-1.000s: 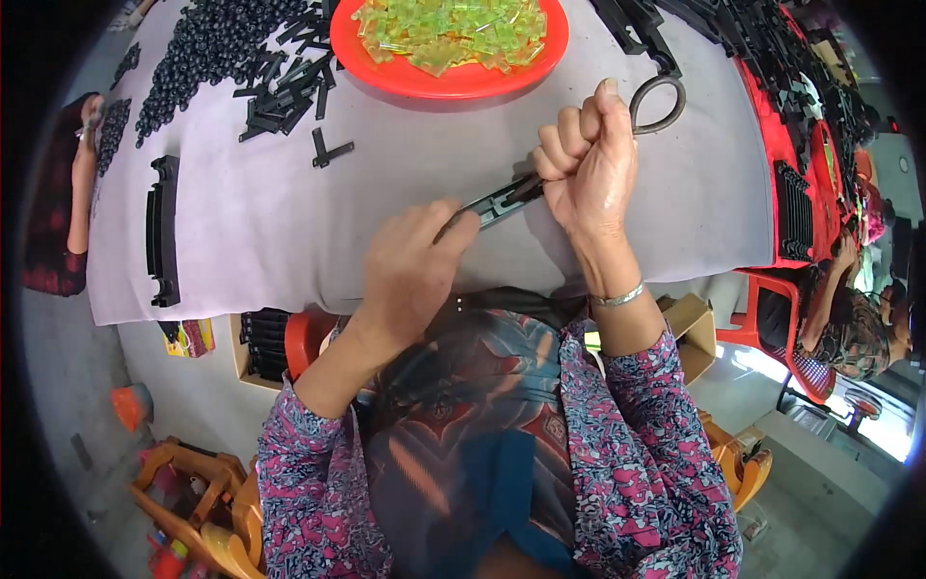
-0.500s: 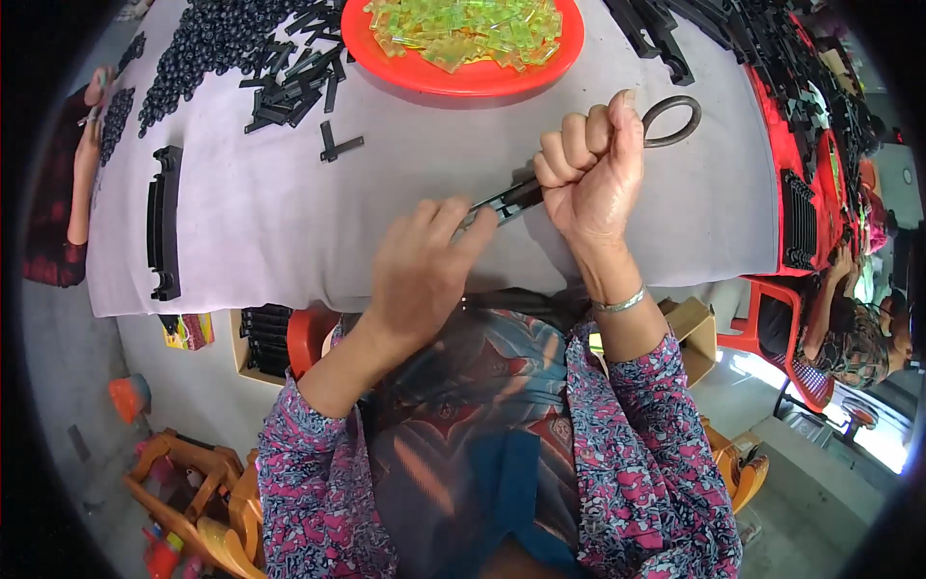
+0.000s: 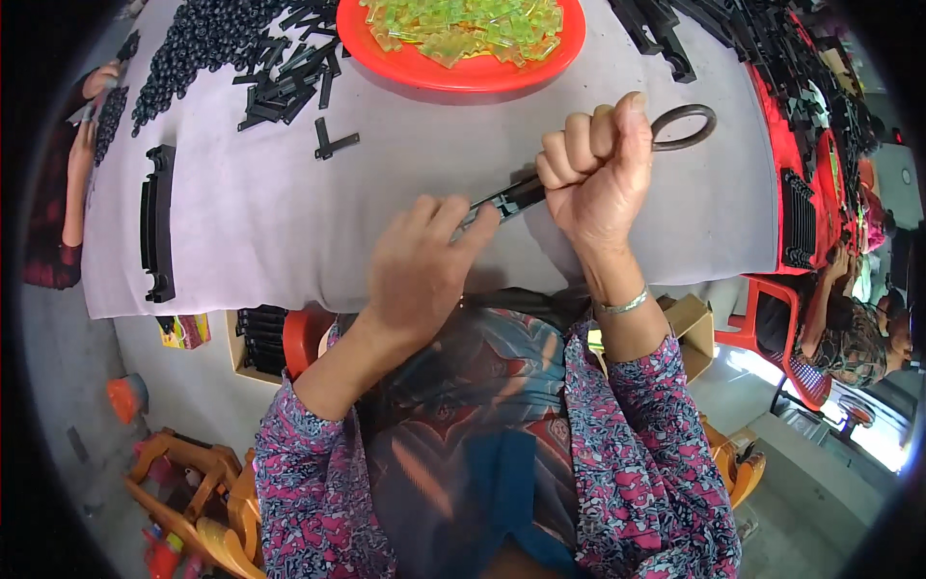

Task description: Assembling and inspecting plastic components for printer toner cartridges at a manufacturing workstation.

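My right hand (image 3: 603, 183) is closed in a fist, thumb up, around a long black slotted part (image 3: 519, 197). From the fist's far side a dark looped handle (image 3: 687, 128) sticks out; whether it joins the black part is hidden. My left hand (image 3: 422, 270) pinches the part's lower-left end, where greyish pieces show in the slot; its fingers cover that end. Beyond, two small black strips (image 3: 335, 145) lie crosswise. At the left of the table rests a long black bar (image 3: 160, 222) with notched ends.
A red bowl (image 3: 463, 85) full of yellow-green translucent pieces stands at the back of the cloth-covered table (image 3: 260, 222). Black strips (image 3: 289, 92) and small round black parts (image 3: 193, 68) are heaped at back left. Black parts lie along the right. Another person's arm (image 3: 77, 183) is at far left.
Both hands keep their hold. The right fist and looped handle have shifted slightly right; the left hand, blurred before, is now sharper. The table items sit slightly further left in view.
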A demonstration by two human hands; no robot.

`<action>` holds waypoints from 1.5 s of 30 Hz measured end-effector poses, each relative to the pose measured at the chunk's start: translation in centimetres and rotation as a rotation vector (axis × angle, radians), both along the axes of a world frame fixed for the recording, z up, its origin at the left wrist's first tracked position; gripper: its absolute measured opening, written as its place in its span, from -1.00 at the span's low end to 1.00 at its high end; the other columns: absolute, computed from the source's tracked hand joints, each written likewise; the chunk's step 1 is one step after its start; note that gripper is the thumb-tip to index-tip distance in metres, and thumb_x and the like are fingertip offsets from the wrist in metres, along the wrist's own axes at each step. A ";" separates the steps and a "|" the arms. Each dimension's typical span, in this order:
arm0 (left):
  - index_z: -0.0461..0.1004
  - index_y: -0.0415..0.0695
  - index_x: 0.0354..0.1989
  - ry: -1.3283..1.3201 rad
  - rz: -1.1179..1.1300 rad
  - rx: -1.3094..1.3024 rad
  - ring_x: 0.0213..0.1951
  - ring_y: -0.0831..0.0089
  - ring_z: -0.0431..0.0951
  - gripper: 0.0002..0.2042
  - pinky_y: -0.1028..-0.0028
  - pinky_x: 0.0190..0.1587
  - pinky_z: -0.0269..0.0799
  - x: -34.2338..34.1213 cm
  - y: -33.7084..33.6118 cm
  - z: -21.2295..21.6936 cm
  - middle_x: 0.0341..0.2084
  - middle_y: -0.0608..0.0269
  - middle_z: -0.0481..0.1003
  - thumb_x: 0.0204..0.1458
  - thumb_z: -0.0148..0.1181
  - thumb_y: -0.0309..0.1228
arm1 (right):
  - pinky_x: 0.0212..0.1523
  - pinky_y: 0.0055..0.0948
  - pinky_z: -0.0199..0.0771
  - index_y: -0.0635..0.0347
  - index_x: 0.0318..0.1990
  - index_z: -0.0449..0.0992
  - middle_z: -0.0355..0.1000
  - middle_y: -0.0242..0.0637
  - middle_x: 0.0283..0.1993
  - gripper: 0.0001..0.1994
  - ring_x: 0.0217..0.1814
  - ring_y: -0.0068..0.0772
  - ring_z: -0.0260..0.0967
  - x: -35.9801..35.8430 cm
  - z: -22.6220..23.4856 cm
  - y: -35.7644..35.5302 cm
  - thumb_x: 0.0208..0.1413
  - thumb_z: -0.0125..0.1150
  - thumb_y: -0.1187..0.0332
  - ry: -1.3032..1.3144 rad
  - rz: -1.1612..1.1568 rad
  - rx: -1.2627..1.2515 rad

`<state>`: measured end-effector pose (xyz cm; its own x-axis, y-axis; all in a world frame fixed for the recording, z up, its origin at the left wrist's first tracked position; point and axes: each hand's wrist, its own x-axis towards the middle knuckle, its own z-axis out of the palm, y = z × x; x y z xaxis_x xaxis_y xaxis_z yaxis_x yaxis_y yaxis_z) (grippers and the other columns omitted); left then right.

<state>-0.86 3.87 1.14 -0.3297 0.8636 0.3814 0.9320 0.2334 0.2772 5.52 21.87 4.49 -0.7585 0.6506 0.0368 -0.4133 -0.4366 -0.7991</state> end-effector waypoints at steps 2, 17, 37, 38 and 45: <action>0.57 -0.01 -0.05 0.005 -0.006 0.020 -0.23 0.35 0.46 -0.70 0.37 -0.27 0.41 -0.1 0.1 0.0 -0.25 0.36 0.44 0.02 0.14 -0.42 | -0.65 -0.49 -0.33 -0.04 -0.62 -0.03 -0.20 -0.55 -0.69 -0.41 -0.66 -0.62 -0.36 0.0 0.1 -0.3 0.43 -0.10 -0.11 0.004 0.003 -0.023; 0.54 -0.01 0.03 -0.036 -0.024 -0.046 -0.22 0.32 0.44 -0.66 0.33 -0.25 0.38 -0.1 0.1 0.6 -0.25 0.34 0.43 0.04 0.12 -0.43 | -0.65 -0.49 -0.34 -0.04 -0.61 -0.02 -0.19 -0.56 -0.69 -0.41 -0.66 -0.62 -0.36 -0.2 -0.1 -0.4 0.44 -0.11 -0.11 -0.005 0.015 -0.009; 0.55 -0.02 -0.01 -0.054 -0.043 -0.035 -0.23 0.30 0.43 -0.68 0.33 -0.28 0.37 -0.2 0.2 0.7 -0.27 0.35 0.43 0.03 0.10 -0.45 | -0.68 -0.50 -0.35 -0.05 -0.63 -0.03 -0.20 -0.57 -0.71 -0.40 -0.69 -0.64 -0.36 -0.8 -0.1 -0.5 0.45 -0.11 -0.10 -0.042 0.018 0.001; 0.56 -0.03 -0.02 -0.052 -0.045 -0.037 -0.24 0.30 0.43 -0.69 0.33 -0.28 0.37 -0.2 0.3 0.6 -0.27 0.35 0.43 0.03 0.10 -0.45 | -0.68 -0.50 -0.35 -0.05 -0.63 -0.03 -0.20 -0.57 -0.71 -0.40 -0.69 -0.64 -0.36 -0.7 -0.2 -0.4 0.45 -0.12 -0.10 -0.038 0.016 -0.008; 0.57 -0.03 -0.05 -0.042 -0.039 -0.008 -0.27 0.31 0.43 -0.70 0.32 -0.30 0.39 -0.3 0.4 0.6 -0.28 0.35 0.43 0.01 0.12 -0.46 | -0.67 -0.49 -0.35 -0.05 -0.62 -0.04 -0.20 -0.57 -0.70 -0.41 -0.68 -0.63 -0.37 -0.7 -0.1 -0.3 0.46 -0.14 -0.10 -0.031 0.011 -0.039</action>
<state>-1.12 4.28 1.72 -0.3116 0.8789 0.3612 0.9279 0.1995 0.3150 4.86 21.59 4.35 -0.7661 0.6426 -0.0119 -0.3838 -0.4722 -0.7935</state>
